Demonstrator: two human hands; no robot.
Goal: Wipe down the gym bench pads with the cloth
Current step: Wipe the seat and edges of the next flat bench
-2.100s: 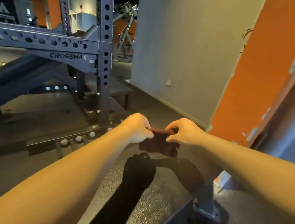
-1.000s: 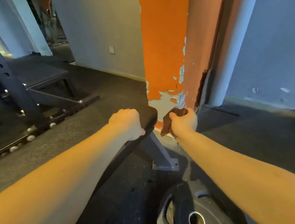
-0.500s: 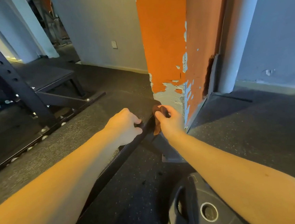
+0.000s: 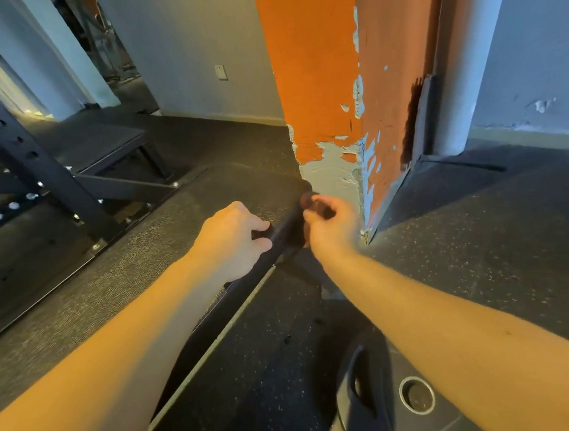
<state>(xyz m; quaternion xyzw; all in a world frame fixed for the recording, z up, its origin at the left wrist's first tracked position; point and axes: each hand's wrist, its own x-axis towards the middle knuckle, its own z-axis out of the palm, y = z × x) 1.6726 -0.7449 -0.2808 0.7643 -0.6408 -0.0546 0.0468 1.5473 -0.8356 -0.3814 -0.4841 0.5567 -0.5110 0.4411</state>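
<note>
Far corner of the bench pad [image 4: 142, 262], cloth [image 4: 309, 200] on its edge
The right hand [image 4: 332, 228] grips the cloth against the pad's side edge, close beside the orange pillar [image 4: 312, 75]; the left hand [image 4: 233, 237] curls over that edge nearby. Open floor [image 4: 485, 249] spreads right.

Dim indoor light, warm on my forearms and cooler blue-grey on the walls. The brightest patch is far left behind the rack [image 4: 30, 162], so the light probably comes from that side. My left hand [image 4: 233, 240] throws a small dark shadow on the bench pad [image 4: 174, 231]. Motion blur smears my right hand [image 4: 330, 226], and the cloth [image 4: 309, 201] is a dark reddish smudge without clean edges. The wide lens bows the orange pillar [image 4: 308, 75] and the rack uprights outward. The weight plate [image 4: 390, 422] sits soft in deep shade.
</note>
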